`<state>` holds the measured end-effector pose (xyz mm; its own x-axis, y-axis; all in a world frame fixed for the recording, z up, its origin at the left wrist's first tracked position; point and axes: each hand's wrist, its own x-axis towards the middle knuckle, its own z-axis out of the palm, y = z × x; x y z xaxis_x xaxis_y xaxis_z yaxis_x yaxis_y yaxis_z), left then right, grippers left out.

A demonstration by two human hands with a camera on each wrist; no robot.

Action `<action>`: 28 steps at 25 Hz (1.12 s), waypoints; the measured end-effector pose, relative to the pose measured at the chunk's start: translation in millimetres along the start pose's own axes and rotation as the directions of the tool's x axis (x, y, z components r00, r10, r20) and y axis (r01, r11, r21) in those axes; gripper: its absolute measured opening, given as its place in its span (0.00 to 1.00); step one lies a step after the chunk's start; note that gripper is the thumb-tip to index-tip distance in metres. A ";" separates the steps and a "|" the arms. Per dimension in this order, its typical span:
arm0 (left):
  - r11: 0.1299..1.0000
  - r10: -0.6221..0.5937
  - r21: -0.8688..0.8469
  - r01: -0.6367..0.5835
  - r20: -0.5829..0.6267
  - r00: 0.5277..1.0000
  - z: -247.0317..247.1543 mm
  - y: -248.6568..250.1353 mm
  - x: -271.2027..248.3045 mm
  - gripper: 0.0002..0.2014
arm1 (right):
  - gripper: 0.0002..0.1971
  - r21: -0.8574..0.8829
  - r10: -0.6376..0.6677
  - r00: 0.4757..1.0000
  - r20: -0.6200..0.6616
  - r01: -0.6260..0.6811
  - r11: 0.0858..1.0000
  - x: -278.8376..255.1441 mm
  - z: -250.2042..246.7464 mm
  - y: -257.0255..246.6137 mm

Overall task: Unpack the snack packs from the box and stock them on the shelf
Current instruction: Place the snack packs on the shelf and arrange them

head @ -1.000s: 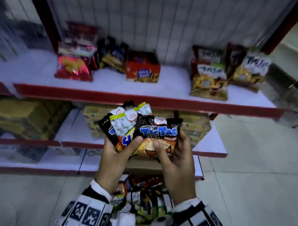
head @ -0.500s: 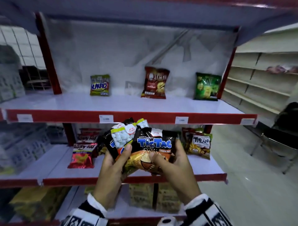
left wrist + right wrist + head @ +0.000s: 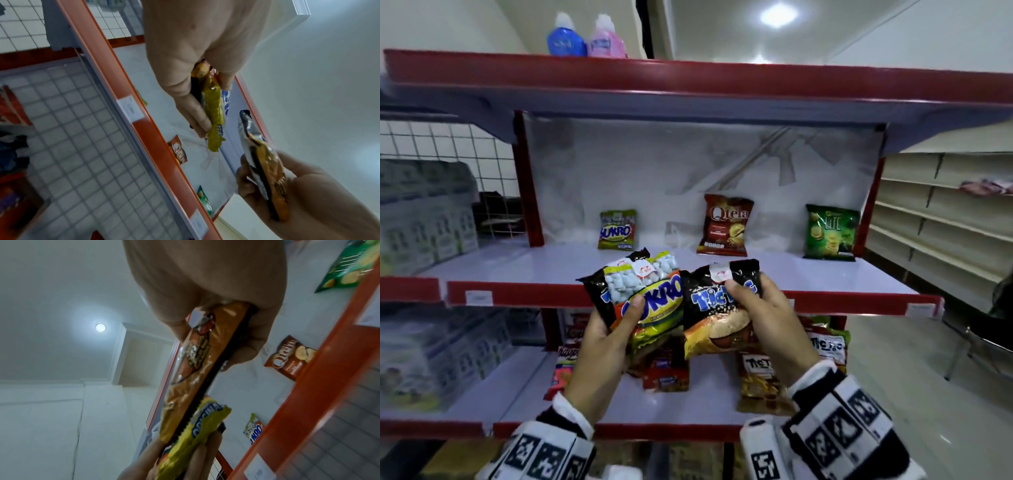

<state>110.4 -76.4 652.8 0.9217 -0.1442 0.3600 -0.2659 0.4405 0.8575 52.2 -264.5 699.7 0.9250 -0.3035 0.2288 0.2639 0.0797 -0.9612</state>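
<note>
My left hand (image 3: 606, 339) grips a small stack of Sukro nut packs (image 3: 650, 301), thumb across the front; in the left wrist view the same Sukro packs (image 3: 213, 113) sit edge-on between my fingers. My right hand (image 3: 767, 318) holds a black-and-orange Tic Tac pack (image 3: 719, 322), thumb pressed near its top; the right wrist view shows the Tic Tac pack (image 3: 197, 366) edge-on. Both hands hover side by side just before the red front edge of the middle shelf (image 3: 825, 274). The box is out of view.
On the middle shelf stand a Sukro pack (image 3: 617, 230), a Qtela pack (image 3: 726, 224) and a green chip pack (image 3: 830, 233) along the back. The lower shelf (image 3: 517, 394) carries Tic Tac bags (image 3: 763, 377) and red packs. Two bottles (image 3: 585, 37) sit on top.
My hands have risen from the lower shelves to the middle shelf's edge. The Tic Tac pack, formerly overlapping the Sukro stack, has been drawn apart to the right in my right hand.
</note>
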 end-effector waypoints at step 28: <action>0.991 0.056 0.124 -0.052 -0.031 0.998 -310.3 89.0 256.5 0.16 | 0.18 -0.787 0.138 0.983 -0.123 -0.181 0.591 344.0 245.3 53.6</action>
<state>410.7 200.8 707.3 0.9138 -0.0917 0.3957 -0.3461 0.3338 0.8768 451.6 -131.6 764.6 0.9119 -0.4037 0.0737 -0.2265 -0.6448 -0.7300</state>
